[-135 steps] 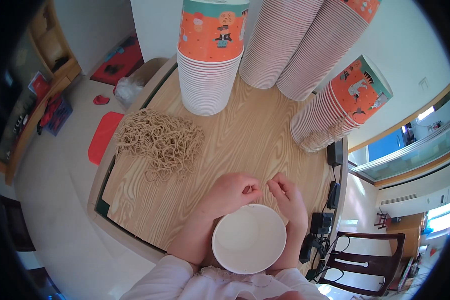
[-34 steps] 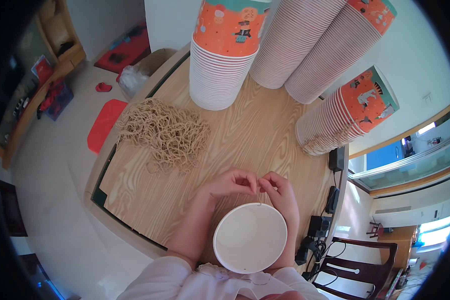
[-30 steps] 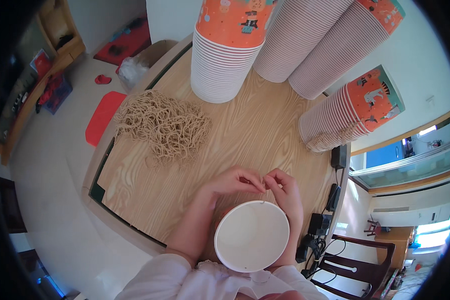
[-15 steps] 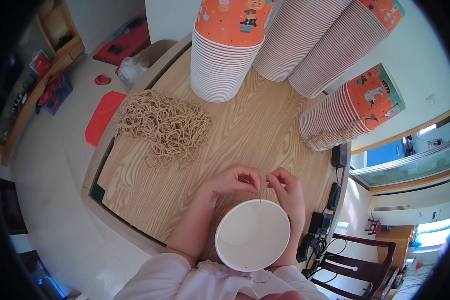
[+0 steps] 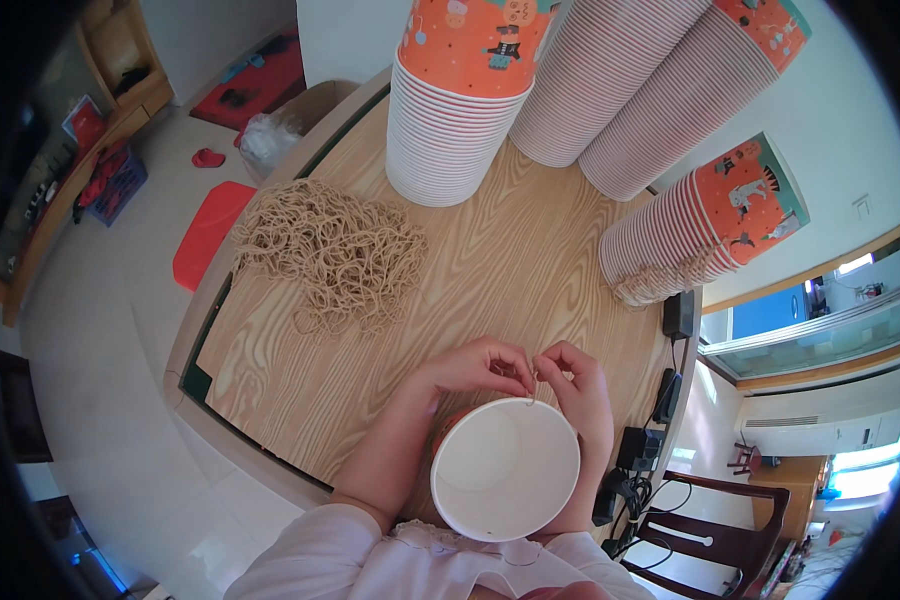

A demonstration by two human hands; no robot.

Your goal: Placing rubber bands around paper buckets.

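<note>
Left hand [image 5: 485, 367] and right hand [image 5: 578, 388]: two in all
Loose paper cup [image 5: 505, 470]: one
Cup stacks [image 5: 445, 140]: four, their cups too tightly nested to count
Cord heap [image 5: 335, 250]: one, strands too tangled to count
Smaller cord bunch [image 5: 670, 281]: one
Table [image 5: 480, 285]: one
Black adapters [image 5: 638, 448]: at least three
Dark slatted chair [image 5: 730, 484]: one
Red slipper [image 5: 208, 158]: one
Blue basket [image 5: 120, 190]: one
Clear bag [image 5: 267, 148]: one

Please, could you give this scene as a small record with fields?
Cup: white inside, mouth open toward the camera
Cord: thin piece at the cup's far rim
Left hand: fingers bent, fingertips beside the cord
Right hand: fingers bent, close to the left fingertips
Grip: too small to tell clearly
Cord heap: tan, tangled, at left on the table
Cup stacks: four, tan strands along the right-hand one
</note>
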